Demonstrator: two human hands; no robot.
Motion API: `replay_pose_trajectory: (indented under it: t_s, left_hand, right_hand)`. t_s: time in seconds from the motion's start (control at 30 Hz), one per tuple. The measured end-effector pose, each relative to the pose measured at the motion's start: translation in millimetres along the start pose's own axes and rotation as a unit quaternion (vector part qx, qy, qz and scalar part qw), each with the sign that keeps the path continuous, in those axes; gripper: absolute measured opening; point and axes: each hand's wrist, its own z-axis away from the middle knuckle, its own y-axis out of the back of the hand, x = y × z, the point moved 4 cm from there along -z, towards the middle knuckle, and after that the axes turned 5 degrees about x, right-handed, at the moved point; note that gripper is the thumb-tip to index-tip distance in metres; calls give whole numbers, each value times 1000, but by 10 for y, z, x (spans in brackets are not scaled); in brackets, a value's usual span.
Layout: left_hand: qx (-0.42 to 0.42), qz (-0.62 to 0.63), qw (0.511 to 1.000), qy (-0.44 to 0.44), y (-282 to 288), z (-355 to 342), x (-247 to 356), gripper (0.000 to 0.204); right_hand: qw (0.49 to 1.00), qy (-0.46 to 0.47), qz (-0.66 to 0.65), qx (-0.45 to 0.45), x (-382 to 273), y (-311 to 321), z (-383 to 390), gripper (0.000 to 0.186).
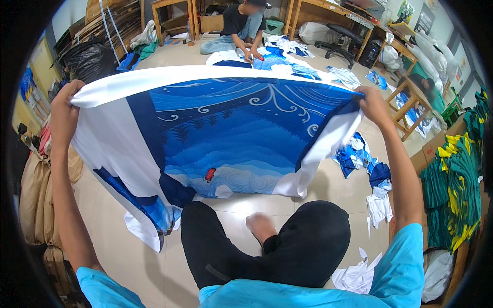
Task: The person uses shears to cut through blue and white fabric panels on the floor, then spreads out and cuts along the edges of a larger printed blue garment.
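Cloth (231, 133) between the hands (67, 97), co-worker (239, 25) behind it, sacks (36, 200) left, garment pile (454, 190) right.

Black plastic bag (90, 62), office chair (333, 46), wooden stool (417, 92), green-and-yellow fabric pile (454, 179)

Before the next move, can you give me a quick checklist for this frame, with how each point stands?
1. Left hand gripping the cloth: ok, at its upper left corner.
2. Right hand gripping it: ok, at its upper right corner.
3. Cloth spread flat: not ok, it hangs between the hands, with folds at lower left.
4. Cloth free of loose items: cannot tell, the red thing could be an object or a print.
5. Other person's hands off this cloth: ok, they are beyond its top edge.
6. Floor free of scraps: not ok, a white scrap lies by the right leg.
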Motion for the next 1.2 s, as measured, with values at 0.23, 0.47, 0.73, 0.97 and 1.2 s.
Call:
replay_pose_trajectory:
  t_s: [0.23, 0.47, 0.73, 0.97, 1.2]
  left_hand:
    - [-42, 75, 995, 44, 79, -80, -420, 29]
    - [-20, -91, 995, 27, 414, 117, -1120, 40]
    - [-19, 281, 890, 358, 753, 271, -651, 44]
    - [19, 262, 932, 248, 74, -455, -1525, 51]
    - [-31, 245, 935, 253, -1810, -932, -1638, 40]
  right_hand:
    - [983, -37, -90, 153, 331, 435, 9, 29]
    - [928, -124, -280, 211, 226, 1068, 241, 32]
    - [855, -54, -418, 301, -205, 1902, 616, 42]
    - [892, 25, -284, 350, 1, 1697, -36, 41]
    - [858, -58, -431, 274, 567, 12, -1086, 30]
